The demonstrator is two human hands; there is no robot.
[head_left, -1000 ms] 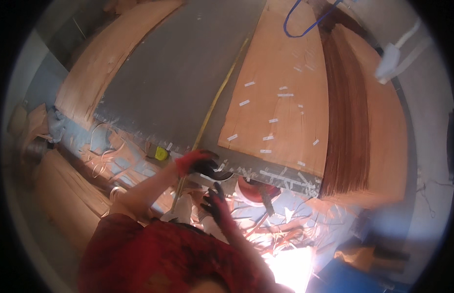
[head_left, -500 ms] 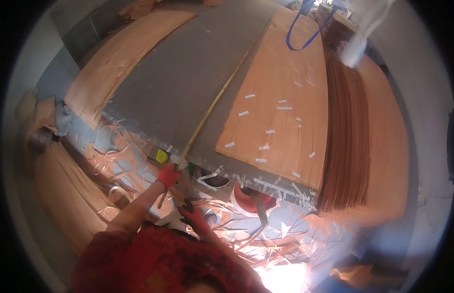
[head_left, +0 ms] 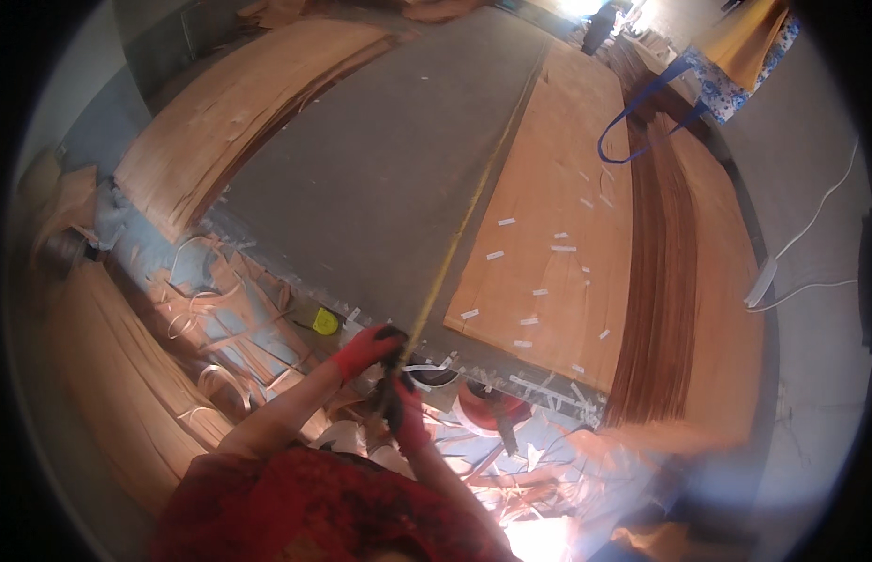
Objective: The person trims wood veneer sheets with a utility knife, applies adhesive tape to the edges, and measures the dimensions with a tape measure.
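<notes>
A long, thin yellow strip (head_left: 452, 258) runs the length of the grey tabletop (head_left: 314, 197), its near end reaching past the front edge. My left hand (head_left: 370, 348), in a red glove with dark fingers, is closed around that near end. Just below it, my right hand (head_left: 405, 412), gloved the same way, is closed close to the strip's end; its fingers are partly blurred. To the right of the strip lies a sheet of wood veneer (head_left: 548, 244) with several small white tape pieces on it. A yellow-green tape measure (head_left: 325, 321) rests at the front edge, left of my hands.
Veneer sheets (head_left: 244, 103) lie along the table's left side, and a dark brown veneer stack (head_left: 661, 281) on the right. Below the front edge are a red round object (head_left: 487, 407) and scattered veneer offcuts (head_left: 234, 300). A flowered bag (head_left: 736, 80) hangs at upper right.
My left hand has moved right along the front edge with the strip's near end, swinging the strip rightward. My right hand has risen to join it. The view has shifted slightly.
</notes>
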